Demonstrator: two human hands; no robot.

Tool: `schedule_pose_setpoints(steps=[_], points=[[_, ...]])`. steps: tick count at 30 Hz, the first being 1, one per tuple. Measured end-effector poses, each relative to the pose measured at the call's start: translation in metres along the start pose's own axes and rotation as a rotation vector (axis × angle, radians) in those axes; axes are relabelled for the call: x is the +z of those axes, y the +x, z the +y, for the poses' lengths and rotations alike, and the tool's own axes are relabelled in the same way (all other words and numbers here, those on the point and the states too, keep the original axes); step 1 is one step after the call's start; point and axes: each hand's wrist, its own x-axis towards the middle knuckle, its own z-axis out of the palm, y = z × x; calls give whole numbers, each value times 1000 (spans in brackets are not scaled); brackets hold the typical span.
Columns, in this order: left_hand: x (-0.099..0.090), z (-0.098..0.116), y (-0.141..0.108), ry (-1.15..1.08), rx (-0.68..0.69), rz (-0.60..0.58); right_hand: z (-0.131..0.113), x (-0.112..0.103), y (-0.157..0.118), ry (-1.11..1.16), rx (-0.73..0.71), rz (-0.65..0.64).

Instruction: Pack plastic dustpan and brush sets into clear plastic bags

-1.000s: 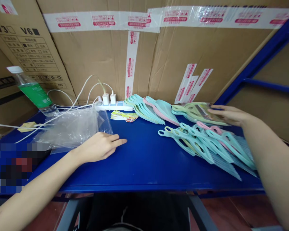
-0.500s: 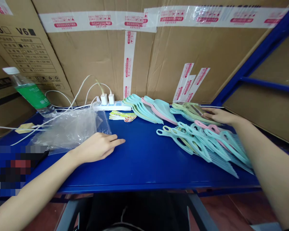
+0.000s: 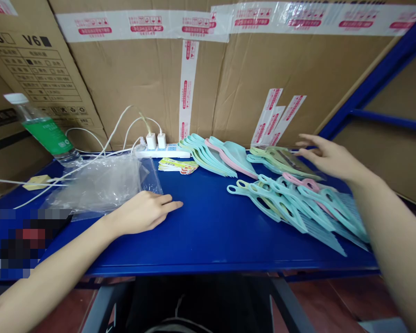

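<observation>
One left hand (image 3: 143,212) on blue table (image 3: 208,236), grip loosely spread | right hand (image 3: 331,157) near green scoop (image 3: 280,157), grip spread

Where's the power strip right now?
In the head view, the power strip is left of centre at the table's back, against the cardboard, just behind the labels.

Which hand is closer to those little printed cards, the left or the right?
The left. The left hand rests just in front of the printed cards; the right hand is well off to their right, past the scoops.
</observation>
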Motion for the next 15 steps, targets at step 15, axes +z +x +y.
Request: schedule_pose_setpoints(steps=[15], points=[[0, 0, 0, 28, 38, 51, -26, -17, -62, 152, 107, 87]])
